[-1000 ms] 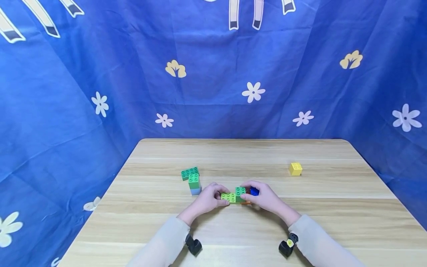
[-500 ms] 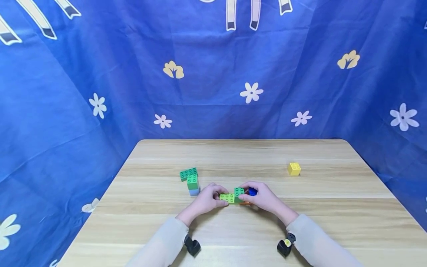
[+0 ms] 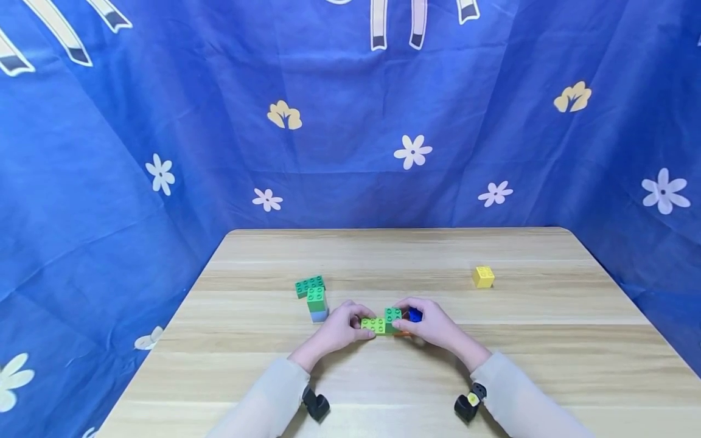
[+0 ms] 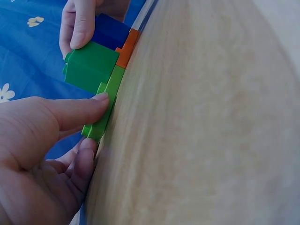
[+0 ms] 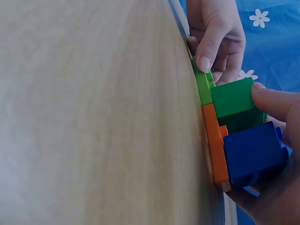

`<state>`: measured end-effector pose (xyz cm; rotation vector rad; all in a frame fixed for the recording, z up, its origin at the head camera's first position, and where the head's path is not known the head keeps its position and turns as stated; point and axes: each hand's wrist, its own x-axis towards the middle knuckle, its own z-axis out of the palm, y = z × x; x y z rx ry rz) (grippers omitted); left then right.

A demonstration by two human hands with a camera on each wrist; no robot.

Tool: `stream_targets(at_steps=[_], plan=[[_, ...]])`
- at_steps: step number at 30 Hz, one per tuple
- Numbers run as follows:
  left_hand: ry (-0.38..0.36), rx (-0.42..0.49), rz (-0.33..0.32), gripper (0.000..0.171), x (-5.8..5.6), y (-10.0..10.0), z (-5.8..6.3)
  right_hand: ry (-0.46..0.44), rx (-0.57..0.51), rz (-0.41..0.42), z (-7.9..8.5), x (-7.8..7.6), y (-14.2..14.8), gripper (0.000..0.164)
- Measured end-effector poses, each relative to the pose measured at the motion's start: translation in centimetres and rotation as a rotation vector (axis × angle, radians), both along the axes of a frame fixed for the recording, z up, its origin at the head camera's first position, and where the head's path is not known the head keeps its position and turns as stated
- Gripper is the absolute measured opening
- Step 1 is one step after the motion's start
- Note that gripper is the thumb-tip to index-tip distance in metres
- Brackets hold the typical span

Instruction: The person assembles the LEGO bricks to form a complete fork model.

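My left hand [image 3: 341, 326] pinches a flat lime-green toy building brick [image 3: 372, 325] by its left end, thumb at the near side. My right hand [image 3: 431, 320] grips a taller green brick [image 3: 392, 316] between thumb and fingers. That green brick stands on the lime one, close to its join with a flat orange brick [image 5: 214, 145]. On the orange brick sits a dark blue brick [image 5: 255, 152], partly under my right hand in the head view. In both wrist views, the lime and orange bricks lie end to end, low at the tabletop.
Left of my hands, a green brick [image 3: 316, 297] is stacked on a light blue one [image 3: 319, 316]. Just behind them lies a long dark green brick [image 3: 309, 285]. A yellow brick [image 3: 484, 277] stands at the back right of the wooden table [image 3: 383, 255]. Blue patterned cloth [image 3: 339, 152] hangs behind.
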<state>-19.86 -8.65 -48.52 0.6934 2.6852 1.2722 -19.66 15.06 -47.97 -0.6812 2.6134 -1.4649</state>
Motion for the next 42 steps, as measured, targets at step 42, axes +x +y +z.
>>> stream_targets(at_steps=[42], plan=[[0.006,0.015,-0.022,0.033,0.17,0.08,0.07,0.009,-0.01,-0.006,0.05,0.64,0.47,0.039]])
